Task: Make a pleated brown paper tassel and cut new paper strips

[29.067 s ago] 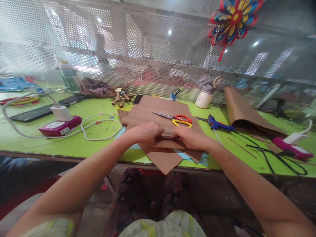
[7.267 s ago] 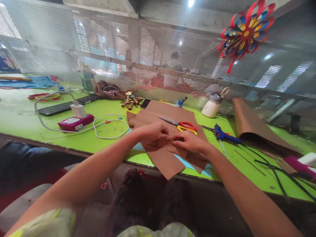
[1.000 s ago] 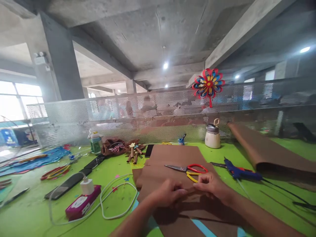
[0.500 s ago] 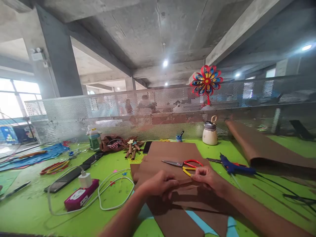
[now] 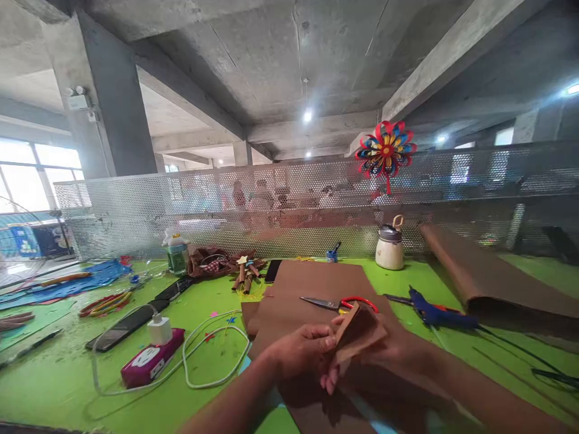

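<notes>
A folded piece of brown paper (image 5: 359, 337) stands tilted up between my hands, above larger brown paper sheets (image 5: 312, 277). My left hand (image 5: 307, 349) is closed, pinching the piece's left edge between thumb and fingers. My right hand (image 5: 393, 340) grips the same piece from the right; the paper hides most of its fingers. Just beyond my hands lie scissors (image 5: 321, 302) with red and yellow handles, blades pointing left. The yellow handle is mostly covered by the held paper.
At right are a blue glue gun (image 5: 429, 310) and a rolled brown sheet (image 5: 479, 277). A jar (image 5: 389, 248) stands behind. Left are a purple charger block (image 5: 151, 358), a white cable (image 5: 187, 374), a phone (image 5: 122, 328) and, at the edge, another person's hand (image 5: 15, 321).
The paper piece, low and flat between my hands before, is now raised and tilted upright. My right hand has turned behind it. Another person's hand has appeared at the left edge.
</notes>
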A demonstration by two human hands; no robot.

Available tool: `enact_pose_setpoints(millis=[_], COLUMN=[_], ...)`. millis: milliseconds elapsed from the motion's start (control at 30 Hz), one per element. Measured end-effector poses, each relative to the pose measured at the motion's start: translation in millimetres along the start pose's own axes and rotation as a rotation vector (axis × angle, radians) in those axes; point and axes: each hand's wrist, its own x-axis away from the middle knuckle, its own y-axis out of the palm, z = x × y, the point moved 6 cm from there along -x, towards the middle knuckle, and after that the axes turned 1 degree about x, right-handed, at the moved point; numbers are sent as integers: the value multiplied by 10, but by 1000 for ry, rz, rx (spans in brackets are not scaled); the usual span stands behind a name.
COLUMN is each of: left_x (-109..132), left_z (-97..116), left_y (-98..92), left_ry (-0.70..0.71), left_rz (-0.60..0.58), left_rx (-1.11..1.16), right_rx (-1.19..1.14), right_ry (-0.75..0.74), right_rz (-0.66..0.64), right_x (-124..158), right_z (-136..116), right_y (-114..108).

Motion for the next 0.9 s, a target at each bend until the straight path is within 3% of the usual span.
enact_pose_setpoints(millis=[100, 267, 367, 433, 567, 633, 733, 800, 900], left_x=[5, 41, 44, 67, 100, 77, 0, -35, -56], left_z=[-29, 24, 84, 183, 317, 342, 307, 264, 248], left_y=[138, 232, 18, -184, -319, -250, -67, 8, 39], left_ry=[-7, -31, -51, 29, 99, 47, -18, -31, -8], left_rz=[-85, -52, 171, 374, 537, 514, 340, 258, 239], left_rx=[55, 60, -23, -18, -130, -440, -902, -1062, -1222], right_rx=[-56, -94, -18, 94, 454, 608, 744, 808, 890], right_ry=[3, -57, -29, 45, 182, 219, 248, 261, 238], right_rz=[-105, -25, -13, -64, -202, -235, -251, -208, -146], right_x=[-46, -173, -219, -220, -152, -113, -74, -60, -43], right_z=[-150, -284, -278, -206, 22, 119, 211, 246, 270], right_y=[129, 134, 46, -28, -137, -134, -55, -19, -14])
